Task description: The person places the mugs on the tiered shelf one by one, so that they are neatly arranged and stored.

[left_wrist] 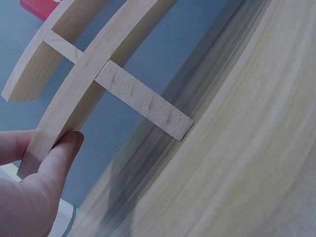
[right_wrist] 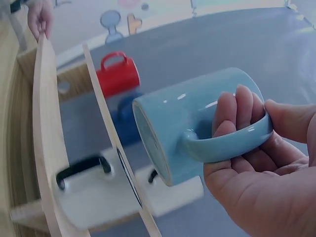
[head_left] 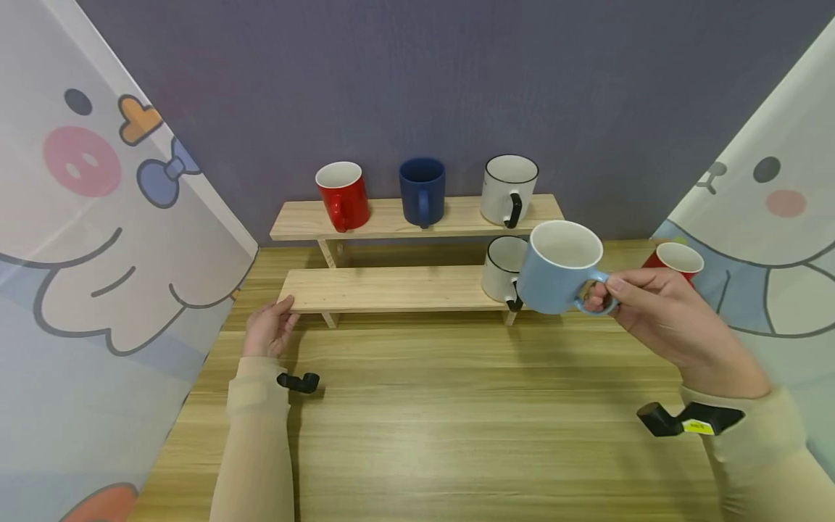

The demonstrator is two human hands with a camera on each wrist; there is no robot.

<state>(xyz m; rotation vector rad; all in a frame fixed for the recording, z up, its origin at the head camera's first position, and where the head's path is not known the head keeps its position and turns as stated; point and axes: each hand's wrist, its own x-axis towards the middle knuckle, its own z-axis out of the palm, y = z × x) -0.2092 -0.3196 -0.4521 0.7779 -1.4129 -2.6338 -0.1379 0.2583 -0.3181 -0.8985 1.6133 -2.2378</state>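
Observation:
My right hand (head_left: 659, 312) grips a light blue mug (head_left: 554, 279) by its handle, holding it in the air in front of the rack's right end. In the right wrist view the fingers pass through the handle of the mug (right_wrist: 197, 118). My left hand (head_left: 269, 330) pinches the left end of the lower shelf board (head_left: 385, 288), thumb and fingers on either face, as the left wrist view shows at the board's end (left_wrist: 37, 153). A white mug with a black handle (head_left: 502, 270) stands at the right of that board, partly hidden behind the light blue mug.
On the upper board (head_left: 385, 210) stand a red mug (head_left: 346, 203), a dark blue mug (head_left: 414, 199) and a white black-rimmed mug (head_left: 502, 196). Another red mug (head_left: 685, 262) is behind my right hand. The wooden table (head_left: 417, 420) runs between printed side panels (head_left: 124, 217).

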